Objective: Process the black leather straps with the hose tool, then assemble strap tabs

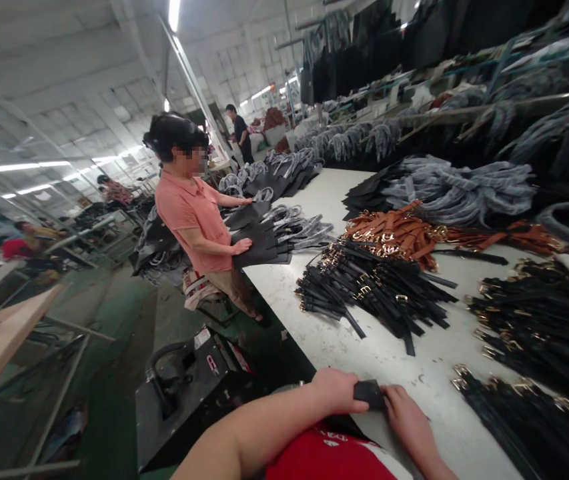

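Note:
At the near edge of the white table (284, 303), a small dark piece of leather-like material (371, 395) lies between my two hands. My left hand (335, 392) is closed on its left end, thumb over the front. Fingers of my right hand (408, 415) pinch the right edge of the same piece. The lower part of the piece is hidden by my hands and red shirt. Beyond my hands lies a pile of black straps with gold buckles (371, 290). More black buckled straps (519, 427) rest to the right of my right hand.
Brown buckled straps (394, 233) and wrapped grey handles (464, 190) lie farther back. A co-worker in a pink shirt (189, 217) touches stacked black panels (264, 240) at the table's left side. A black box-shaped machine (194, 393) stands on the floor to my left.

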`<act>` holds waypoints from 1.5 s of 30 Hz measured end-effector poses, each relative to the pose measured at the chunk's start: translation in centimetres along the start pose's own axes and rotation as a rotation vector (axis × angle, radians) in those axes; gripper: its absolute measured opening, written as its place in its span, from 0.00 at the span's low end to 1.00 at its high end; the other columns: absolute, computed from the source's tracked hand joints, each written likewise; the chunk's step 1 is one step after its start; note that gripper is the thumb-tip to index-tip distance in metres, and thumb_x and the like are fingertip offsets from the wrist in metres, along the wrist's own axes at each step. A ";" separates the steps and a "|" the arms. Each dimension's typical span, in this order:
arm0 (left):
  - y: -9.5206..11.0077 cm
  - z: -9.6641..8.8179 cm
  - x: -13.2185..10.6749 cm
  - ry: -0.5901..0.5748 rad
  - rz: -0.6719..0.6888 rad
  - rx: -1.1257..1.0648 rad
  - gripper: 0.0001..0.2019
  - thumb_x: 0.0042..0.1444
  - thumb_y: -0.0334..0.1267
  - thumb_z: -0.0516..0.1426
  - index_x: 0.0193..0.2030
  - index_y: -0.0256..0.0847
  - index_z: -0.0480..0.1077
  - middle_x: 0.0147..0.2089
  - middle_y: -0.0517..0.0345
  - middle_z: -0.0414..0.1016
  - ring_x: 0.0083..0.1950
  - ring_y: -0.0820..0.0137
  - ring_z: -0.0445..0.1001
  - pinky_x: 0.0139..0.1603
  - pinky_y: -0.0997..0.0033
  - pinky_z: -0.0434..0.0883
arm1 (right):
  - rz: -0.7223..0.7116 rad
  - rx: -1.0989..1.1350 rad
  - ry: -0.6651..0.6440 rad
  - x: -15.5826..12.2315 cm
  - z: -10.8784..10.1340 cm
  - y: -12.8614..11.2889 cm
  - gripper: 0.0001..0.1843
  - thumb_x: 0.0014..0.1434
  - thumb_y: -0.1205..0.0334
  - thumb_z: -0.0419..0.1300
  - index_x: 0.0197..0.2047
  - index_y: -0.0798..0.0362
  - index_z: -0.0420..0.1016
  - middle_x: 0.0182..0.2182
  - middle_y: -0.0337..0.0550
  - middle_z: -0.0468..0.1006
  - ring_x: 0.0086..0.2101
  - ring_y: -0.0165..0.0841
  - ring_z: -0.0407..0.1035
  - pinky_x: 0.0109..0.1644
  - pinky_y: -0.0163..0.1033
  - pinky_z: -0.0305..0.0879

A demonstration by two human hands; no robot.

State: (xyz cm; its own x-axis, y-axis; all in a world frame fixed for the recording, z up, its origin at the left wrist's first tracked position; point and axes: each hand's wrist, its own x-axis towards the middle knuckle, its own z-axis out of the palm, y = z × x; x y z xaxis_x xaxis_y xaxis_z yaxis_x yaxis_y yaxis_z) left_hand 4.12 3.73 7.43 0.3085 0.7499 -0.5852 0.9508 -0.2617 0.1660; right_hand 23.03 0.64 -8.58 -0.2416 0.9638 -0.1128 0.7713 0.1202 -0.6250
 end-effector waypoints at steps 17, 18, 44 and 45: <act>-0.6 -0.9 0.6 -0.008 0.055 0.150 0.23 0.54 0.57 0.47 0.47 0.43 0.66 0.40 0.53 0.76 0.40 0.62 0.75 0.37 0.69 0.69 | 0.092 -0.156 -0.033 0.2 -2.6 -1.9 0.14 0.62 0.64 0.45 0.44 0.52 0.70 0.39 0.44 0.69 0.41 0.31 0.63 0.44 0.34 0.55; -0.6 -1.0 0.8 -0.009 0.049 0.159 0.23 0.54 0.57 0.47 0.47 0.43 0.66 0.39 0.53 0.76 0.40 0.62 0.75 0.37 0.69 0.69 | 0.088 -0.156 -0.034 0.2 -2.6 -1.9 0.14 0.62 0.64 0.45 0.44 0.52 0.70 0.39 0.44 0.69 0.41 0.31 0.63 0.44 0.34 0.55; -0.7 -4.0 1.5 -0.080 -0.072 0.195 0.26 0.54 0.59 0.46 0.48 0.41 0.66 0.44 0.49 0.76 0.44 0.61 0.74 0.40 0.67 0.69 | 0.036 -0.155 -0.005 0.2 -2.8 -1.8 0.14 0.62 0.59 0.46 0.46 0.54 0.67 0.39 0.45 0.69 0.40 0.32 0.64 0.44 0.35 0.55; -1.3 -3.8 1.0 -0.067 -0.105 0.187 0.26 0.54 0.58 0.45 0.48 0.41 0.66 0.44 0.50 0.76 0.43 0.62 0.75 0.39 0.68 0.69 | 0.023 -0.156 -0.018 0.2 -3.0 -1.9 0.14 0.62 0.57 0.48 0.46 0.54 0.67 0.39 0.45 0.69 0.40 0.32 0.64 0.44 0.35 0.55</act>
State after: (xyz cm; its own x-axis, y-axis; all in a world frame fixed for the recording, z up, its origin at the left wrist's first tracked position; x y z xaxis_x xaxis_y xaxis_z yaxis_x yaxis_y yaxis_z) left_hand 3.27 7.13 9.69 0.1997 0.7387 -0.6438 0.9539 -0.2969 -0.0447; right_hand 23.22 1.35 -5.11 -0.2320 0.9625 -0.1403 0.8586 0.1349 -0.4946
